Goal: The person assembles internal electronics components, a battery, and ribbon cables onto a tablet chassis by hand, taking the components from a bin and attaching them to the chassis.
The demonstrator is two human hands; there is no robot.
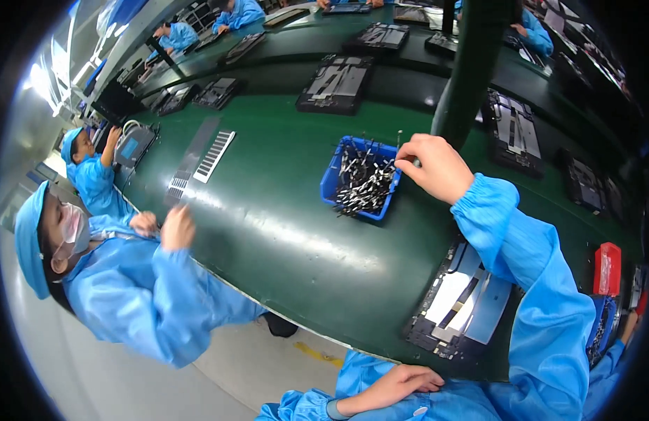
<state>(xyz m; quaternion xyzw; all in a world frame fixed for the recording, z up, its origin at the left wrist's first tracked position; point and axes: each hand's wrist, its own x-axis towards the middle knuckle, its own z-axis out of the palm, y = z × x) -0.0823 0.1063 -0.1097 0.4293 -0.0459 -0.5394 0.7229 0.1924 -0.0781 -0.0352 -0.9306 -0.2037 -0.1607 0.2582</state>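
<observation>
My right hand is at the right rim of a blue bin, its thumb and fingers pinched together. A thin strip with a silvery tip stands up at those fingertips and appears held there. Many small black-and-silver strips lie heaped in the bin. My left hand rests low at the table's front edge, fingers loosely extended, with nothing seen in it. Beneath my right forearm lies an opened tablet-like device, its silver and black inner parts facing up; my sleeve covers some of it.
On the green table, a co-worker in blue sits at the left, near a card of dark strips. More opened devices lie across the far side. A dark post rises beyond my right hand. A red bin stands far right.
</observation>
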